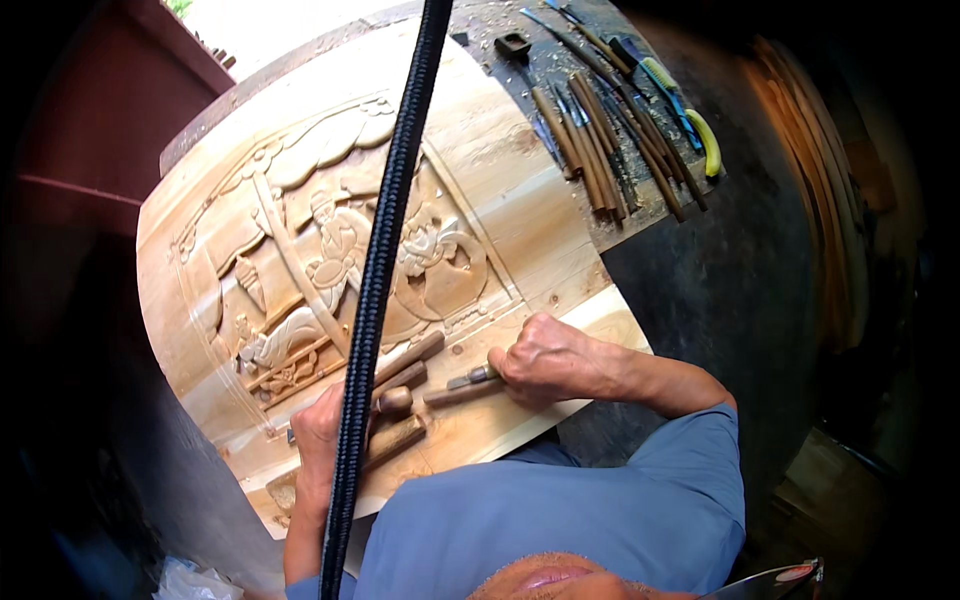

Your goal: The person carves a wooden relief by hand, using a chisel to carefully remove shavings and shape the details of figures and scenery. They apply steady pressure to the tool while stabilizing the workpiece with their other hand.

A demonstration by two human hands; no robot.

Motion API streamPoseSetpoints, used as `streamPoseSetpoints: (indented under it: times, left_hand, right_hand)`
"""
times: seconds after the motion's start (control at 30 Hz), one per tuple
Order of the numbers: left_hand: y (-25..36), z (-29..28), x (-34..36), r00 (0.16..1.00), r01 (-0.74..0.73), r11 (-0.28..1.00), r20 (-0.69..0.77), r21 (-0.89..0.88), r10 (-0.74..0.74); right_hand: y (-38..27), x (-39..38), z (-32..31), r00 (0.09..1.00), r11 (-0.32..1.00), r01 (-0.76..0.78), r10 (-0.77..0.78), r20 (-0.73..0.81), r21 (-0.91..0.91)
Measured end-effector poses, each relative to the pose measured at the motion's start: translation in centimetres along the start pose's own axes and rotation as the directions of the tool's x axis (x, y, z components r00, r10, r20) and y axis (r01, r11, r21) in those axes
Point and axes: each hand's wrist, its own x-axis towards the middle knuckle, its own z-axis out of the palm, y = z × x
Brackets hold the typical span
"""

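A pale wooden panel [535, 250] with relief-carved figures and borders lies before me. At its near edge my left hand [316, 430] is closed on a wooden-handled chisel [393, 401], partly hidden behind a black braided cord that runs down the view. My right hand [545, 360] grips a tool with a metal ferrule [478, 376] near the panel's right edge. Several loose wooden handles [420, 350] lie between and beside my hands, one thick piece [395, 443] just below the chisel.
The worktable [630, 220] holds several gouges and chisels [590, 140], a blue brush [665, 85] and a banana-shaped yellow object [709, 145] at back right. A dark red structure [100, 110] stands left; stacked boards [820, 200] stand right; a plastic bag [195, 580] lies lower left.
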Motion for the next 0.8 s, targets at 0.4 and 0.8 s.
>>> streamPoseSetpoints:
  times: [0.4,0.8]
  left_hand:
    - [-0.2,-1.3,0.7,0.999,-0.013,0.998,-0.04,0.062,0.015]
    - [3.4,-0.8,3.6,0.968,-0.228,0.972,-0.124,-0.059,0.22]
  right_hand:
    - [14.2,-6.6,-9.4,0.637,0.691,-0.614,0.719,-0.276,0.382]
    - [36.2,-9.6,-6.8,0.405,0.471,-0.817,0.879,-0.25,0.333]
